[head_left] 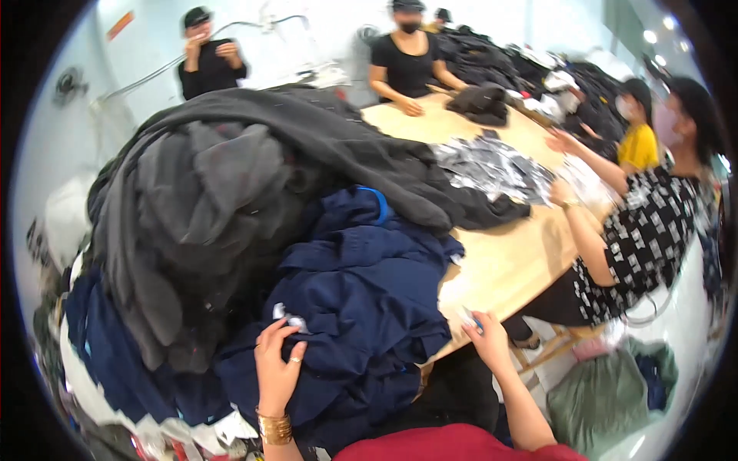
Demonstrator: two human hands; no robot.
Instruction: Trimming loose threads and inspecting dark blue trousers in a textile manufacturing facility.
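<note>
A navy blue garment (369, 288) lies bunched in front of me, hanging over the near table edge. My left hand (277, 361) rests on its near left part, fingers stretched forward and thumb apart. Just beyond those fingertips is a small white tag (290, 318) on the cloth. To the right of the garment, my right hand (490, 342) is closed around a small tool (470, 318) with a pale tip and a blue part; blur hides its exact kind. The two hands are well apart.
A tall heap of dark grey garments (207, 184) rises at left. Silver-grey packaging (492, 165) lies on the wooden table (500, 265), where a person in a patterned top (646, 223) works at right. Other people stand farther back. A green sack (603, 396) sits at lower right.
</note>
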